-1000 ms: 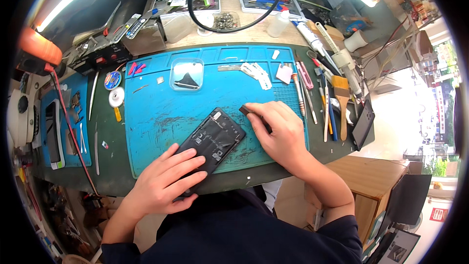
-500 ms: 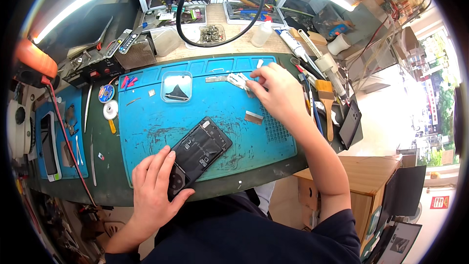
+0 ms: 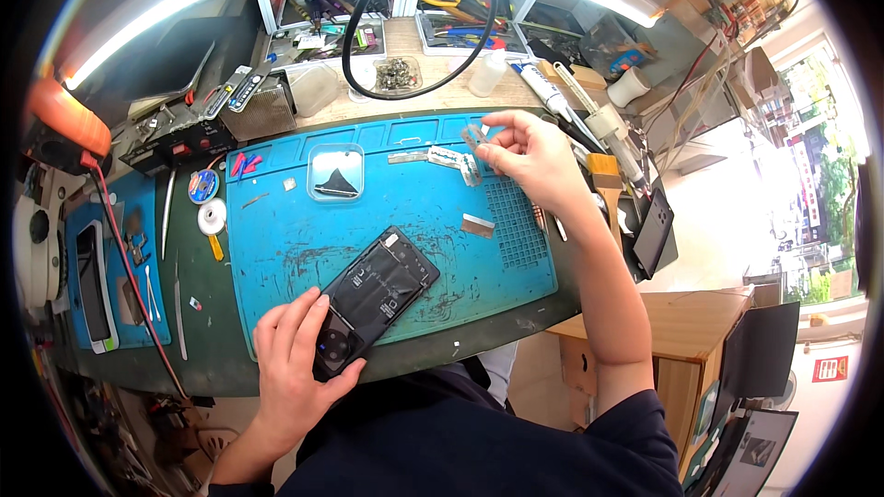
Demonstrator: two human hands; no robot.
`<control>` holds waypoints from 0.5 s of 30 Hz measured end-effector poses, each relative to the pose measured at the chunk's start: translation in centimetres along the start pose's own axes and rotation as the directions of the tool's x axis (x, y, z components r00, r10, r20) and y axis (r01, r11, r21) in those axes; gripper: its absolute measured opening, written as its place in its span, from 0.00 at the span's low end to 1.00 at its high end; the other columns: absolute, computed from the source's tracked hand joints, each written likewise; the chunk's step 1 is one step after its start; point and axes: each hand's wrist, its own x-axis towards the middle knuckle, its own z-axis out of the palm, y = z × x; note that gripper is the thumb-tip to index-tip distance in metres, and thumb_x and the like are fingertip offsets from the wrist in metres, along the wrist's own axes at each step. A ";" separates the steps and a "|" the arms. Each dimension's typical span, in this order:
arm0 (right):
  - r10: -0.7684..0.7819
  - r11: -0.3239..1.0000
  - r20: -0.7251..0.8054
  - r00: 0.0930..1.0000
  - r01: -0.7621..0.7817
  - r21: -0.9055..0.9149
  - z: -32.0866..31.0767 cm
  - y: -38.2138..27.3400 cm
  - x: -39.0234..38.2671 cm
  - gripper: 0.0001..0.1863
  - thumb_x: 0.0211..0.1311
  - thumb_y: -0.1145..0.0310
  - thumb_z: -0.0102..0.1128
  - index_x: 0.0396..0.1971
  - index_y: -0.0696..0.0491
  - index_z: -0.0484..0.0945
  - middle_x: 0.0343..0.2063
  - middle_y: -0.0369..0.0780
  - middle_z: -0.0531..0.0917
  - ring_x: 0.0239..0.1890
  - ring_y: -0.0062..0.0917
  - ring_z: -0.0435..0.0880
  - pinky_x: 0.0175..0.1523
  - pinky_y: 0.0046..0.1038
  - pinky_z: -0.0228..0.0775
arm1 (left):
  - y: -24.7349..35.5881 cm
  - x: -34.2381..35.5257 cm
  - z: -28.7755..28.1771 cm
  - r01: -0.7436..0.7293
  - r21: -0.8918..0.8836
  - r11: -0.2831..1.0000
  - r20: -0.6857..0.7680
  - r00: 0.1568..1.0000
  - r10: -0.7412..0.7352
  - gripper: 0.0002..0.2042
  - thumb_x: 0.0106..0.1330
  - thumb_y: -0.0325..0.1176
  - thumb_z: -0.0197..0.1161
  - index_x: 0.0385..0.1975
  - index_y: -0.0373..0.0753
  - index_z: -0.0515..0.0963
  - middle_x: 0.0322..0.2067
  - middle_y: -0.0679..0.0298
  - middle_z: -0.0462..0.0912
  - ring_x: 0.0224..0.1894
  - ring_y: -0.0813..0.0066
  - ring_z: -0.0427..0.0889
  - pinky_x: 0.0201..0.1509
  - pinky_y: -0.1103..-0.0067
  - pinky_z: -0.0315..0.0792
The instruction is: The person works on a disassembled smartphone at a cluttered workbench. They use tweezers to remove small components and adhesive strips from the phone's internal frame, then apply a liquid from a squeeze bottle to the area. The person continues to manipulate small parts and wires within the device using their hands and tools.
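My left hand (image 3: pixel 296 350) grips the lower left end of a black smartphone (image 3: pixel 387 278) with its back cover off, thumb on the near edge and fingers along the far side. The phone lies slanted on the blue work mat (image 3: pixel 276 258), its dark battery area facing up. Over the mat's far right part, my right hand (image 3: pixel 527 155) pinches a thin, shiny razor blade (image 3: pixel 475 137) between thumb and fingers. Just left of that hand lie several more blades (image 3: pixel 445 157), some in white printed wrapping. A separate metal blade (image 3: pixel 477 225) rests nearer, left of the mat's grid of small holes.
A clear square box (image 3: pixel 335 173) with a black triangular piece stands at the mat's far side. Right of the mat are a brush (image 3: pixel 604 179), several tools and a dark phone panel (image 3: pixel 655 232). At left lie solder spools (image 3: pixel 212 215) and another phone (image 3: pixel 93 285). A black cable loop (image 3: pixel 347 46) hangs above.
My right hand has lifted a razor blade up from the small pile, and the remaining blades lie slightly shifted. My left hand stays on the phone. The whole view has tilted a little.
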 end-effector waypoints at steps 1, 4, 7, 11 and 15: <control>0.009 0.996 0.035 0.999 -0.012 0.093 -0.2 0.3 0.0 0.14 0.68 0.66 0.73 0.46 0.61 0.87 0.34 0.38 0.90 0.34 0.18 0.87 0.43 0.26 0.81 | 0.0 0.2 -0.1 0.007 -0.020 1.000 -0.005 1.000 -0.007 0.46 0.45 0.30 0.83 0.70 0.34 0.71 0.69 0.51 0.75 0.64 0.47 0.73 0.69 0.57 0.68; -0.063 0.997 0.101 0.993 0.068 -0.043 0.7 0.2 -1.7 0.11 0.69 0.67 0.71 0.43 0.61 0.87 0.35 0.36 0.88 0.33 0.17 0.84 0.42 0.24 0.78 | 0.6 1.1 -0.4 -0.002 -0.003 1.000 -0.002 1.000 0.002 0.46 0.43 0.30 0.85 0.69 0.34 0.73 0.67 0.52 0.76 0.63 0.46 0.73 0.69 0.57 0.68; -0.226 0.956 0.100 0.969 0.241 -0.168 3.8 -1.5 -5.6 0.08 0.69 0.69 0.71 0.39 0.58 0.85 0.31 0.38 0.84 0.31 0.23 0.85 0.40 0.27 0.76 | 0.8 1.0 0.5 0.023 -0.007 1.000 -0.007 1.000 -0.023 0.43 0.46 0.34 0.85 0.67 0.35 0.75 0.67 0.53 0.75 0.61 0.49 0.73 0.66 0.58 0.68; -0.324 0.909 0.005 0.946 0.313 -0.276 6.5 -1.3 -8.6 0.07 0.67 0.70 0.73 0.38 0.57 0.85 0.29 0.39 0.84 0.26 0.26 0.83 0.33 0.27 0.75 | 0.5 0.8 0.5 -0.022 0.047 0.999 0.006 1.000 0.022 0.43 0.49 0.40 0.85 0.67 0.35 0.75 0.68 0.52 0.75 0.60 0.51 0.74 0.65 0.59 0.68; -0.298 0.937 -0.072 0.952 0.277 -0.213 7.6 -1.3 -9.4 0.06 0.64 0.72 0.73 0.31 0.54 0.83 0.25 0.37 0.82 0.24 0.26 0.84 0.30 0.28 0.76 | 0.4 0.8 0.7 -0.034 0.093 0.995 0.006 0.999 0.034 0.42 0.51 0.45 0.84 0.66 0.35 0.76 0.68 0.52 0.75 0.59 0.52 0.75 0.63 0.60 0.69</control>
